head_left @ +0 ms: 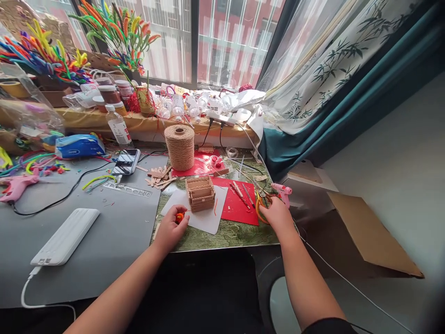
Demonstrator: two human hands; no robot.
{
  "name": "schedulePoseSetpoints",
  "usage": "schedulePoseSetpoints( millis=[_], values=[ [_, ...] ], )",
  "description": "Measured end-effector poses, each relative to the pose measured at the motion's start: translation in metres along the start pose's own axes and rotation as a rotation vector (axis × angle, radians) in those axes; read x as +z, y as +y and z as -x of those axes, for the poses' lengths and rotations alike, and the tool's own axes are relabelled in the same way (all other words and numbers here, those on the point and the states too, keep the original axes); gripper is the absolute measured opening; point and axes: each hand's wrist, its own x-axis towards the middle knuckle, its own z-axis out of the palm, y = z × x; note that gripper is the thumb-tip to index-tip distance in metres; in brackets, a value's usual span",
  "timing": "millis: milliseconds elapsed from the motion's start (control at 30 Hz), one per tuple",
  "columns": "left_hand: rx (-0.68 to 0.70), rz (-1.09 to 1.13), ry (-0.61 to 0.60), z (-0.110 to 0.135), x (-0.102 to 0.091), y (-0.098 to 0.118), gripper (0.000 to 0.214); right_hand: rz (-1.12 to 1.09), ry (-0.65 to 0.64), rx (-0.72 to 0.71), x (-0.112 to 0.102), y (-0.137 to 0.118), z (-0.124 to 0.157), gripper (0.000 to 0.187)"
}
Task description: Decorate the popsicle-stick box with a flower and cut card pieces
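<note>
The hands are well apart. The left hand [172, 226] pinches a small orange object [180, 217] just in front of the box [200, 197]; the right hand [277, 215] touches the scissors [257, 211], right of the box, its grip unclear. Behind the box stands a twine spool [179, 150].

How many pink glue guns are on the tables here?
2. One pink glue gun lies at the left edge of the view, on the gray table; the second glue gun is just beyond the right hand. Others may be hidden in the clutter.
</note>
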Motion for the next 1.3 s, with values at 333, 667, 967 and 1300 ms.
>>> schedulePoseSetpoints(
  millis=[333, 667, 967, 1300],
  values=[
    [0.014, -0.003, 0.014, 0.000, 0.001, -0.007, 0.022, 0.252, 0.029, -0.089, 0.027, 0.029, -0.015, 0.048],
    [0.282, -0.090, -0.085, 0.003, 0.000, -0.005, 0.014, -0.880, -0.475, -0.273, 0.074, -0.082, 0.079, 0.044],
    [0.431, -0.186, -0.208, 0.003, 0.000, 0.003, 0.022, -1.225, -0.672, -0.015, 0.122, -0.129, 0.107, 0.040],
    [0.544, -0.274, -0.344, -0.001, 0.007, -0.001, 0.025, -0.751, -0.463, -0.483, 0.115, -0.126, 0.097, 0.016]
  ],
)
